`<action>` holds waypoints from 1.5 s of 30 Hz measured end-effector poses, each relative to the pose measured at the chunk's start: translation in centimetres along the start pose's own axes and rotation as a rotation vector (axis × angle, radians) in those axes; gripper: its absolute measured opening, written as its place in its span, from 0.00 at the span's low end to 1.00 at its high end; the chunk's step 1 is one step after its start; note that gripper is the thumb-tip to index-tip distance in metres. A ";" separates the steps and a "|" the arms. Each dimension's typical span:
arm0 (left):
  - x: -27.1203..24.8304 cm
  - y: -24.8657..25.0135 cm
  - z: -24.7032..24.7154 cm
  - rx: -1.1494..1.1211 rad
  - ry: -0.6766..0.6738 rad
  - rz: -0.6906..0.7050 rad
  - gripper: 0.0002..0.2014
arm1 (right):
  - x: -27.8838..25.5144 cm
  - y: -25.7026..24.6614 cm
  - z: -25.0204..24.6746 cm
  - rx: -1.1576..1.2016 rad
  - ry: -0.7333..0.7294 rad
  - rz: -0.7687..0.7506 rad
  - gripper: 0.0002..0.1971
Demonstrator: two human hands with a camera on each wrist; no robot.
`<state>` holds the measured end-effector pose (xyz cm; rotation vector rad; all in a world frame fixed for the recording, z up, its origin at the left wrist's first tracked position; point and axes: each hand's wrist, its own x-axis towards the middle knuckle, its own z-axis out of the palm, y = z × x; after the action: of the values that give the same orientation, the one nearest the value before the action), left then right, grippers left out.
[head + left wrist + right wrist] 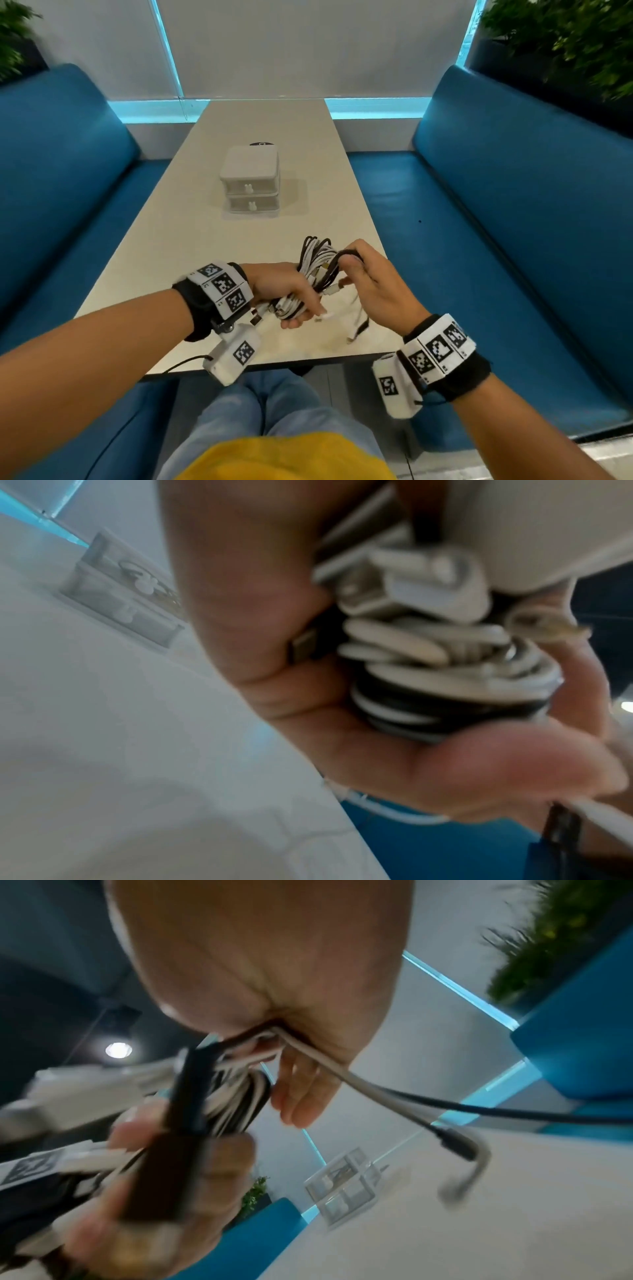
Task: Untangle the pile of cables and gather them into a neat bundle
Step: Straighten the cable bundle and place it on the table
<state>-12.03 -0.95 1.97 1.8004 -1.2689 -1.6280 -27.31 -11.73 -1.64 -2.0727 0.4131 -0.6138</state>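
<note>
- White and black cables [317, 270] are gathered into a bundle held just above the near end of the surface [212, 240], between both hands.
- The left hand [284, 291] has its fingers and thumb curled round the lower part of the bundle; the left wrist view shows the coils [445, 685] packed against the palm [342, 750], with a white plug [411, 588] and a metal connector tip among them.
- The right hand [373, 281] pinches the upper strands of the bundle, a black loop passing over its fingertips [352, 255].
- In the right wrist view, one pale cable and one black cable [514, 1112] run out from under that hand's closed fingers, and their loose ends [459, 1148] hang free over the surface.
- A few loose ends [356, 329] dangle below the bundle, close to the near edge of the surface.
- Beyond the bundle, toward the middle of the surface, stands a small white drawer unit [251, 181] with two drawers, each with a rabbit-shaped knob.
- A dark round object [262, 144] lies just behind the drawer unit, mostly hidden.
- Blue padded benches [513, 205] flank the surface left and right of the bundle, with green plants [565, 37] behind them.
- Both wrists carry black straps with white marker-printed blocks [222, 284].
</note>
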 end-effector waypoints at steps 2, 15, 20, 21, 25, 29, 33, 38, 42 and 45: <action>0.4 0.2 0.6 -0.042 -0.005 0.040 0.15 | -0.6 -0.1 1.0 0.087 0.079 0.031 0.07; 1.9 1.7 2.5 -0.135 0.025 0.155 0.25 | -1.2 -0.9 2.5 0.741 0.173 0.137 0.39; 2.0 2.1 3.2 -0.130 0.001 0.161 0.03 | -1.4 -1.3 1.9 0.493 0.191 0.127 0.33; 2.0 2.4 3.3 -0.118 -0.001 0.159 0.04 | -1.4 -1.4 1.8 0.501 0.223 0.124 0.26; 2.1 3.0 3.5 -0.070 0.064 0.143 0.04 | -1.1 -1.4 1.6 0.486 0.325 0.070 0.14; 1.5 2.7 3.1 -0.143 0.030 0.182 0.05 | -1.1 -2.0 1.3 0.385 0.356 0.006 0.13; 0.5 1.4 1.9 -0.414 -0.006 0.349 0.19 | -1.4 -1.9 1.2 0.415 0.366 0.006 0.09; 1.4 1.1 3.5 -0.627 0.104 0.424 0.15 | -1.4 -2.7 2.6 0.471 0.333 0.047 0.03; 2.2 1.2 4.5 -0.726 0.159 0.437 0.20 | -0.6 -2.8 2.9 0.332 0.388 0.098 0.13; 2.3 1.4 4.6 -0.700 0.144 0.500 0.14 | -0.3 -2.5 2.8 -0.023 0.444 0.129 0.19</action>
<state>-17.06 -2.30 0.67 1.0477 -0.8350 -1.3800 -25.79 -8.31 -0.91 -1.9056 0.8037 -0.9960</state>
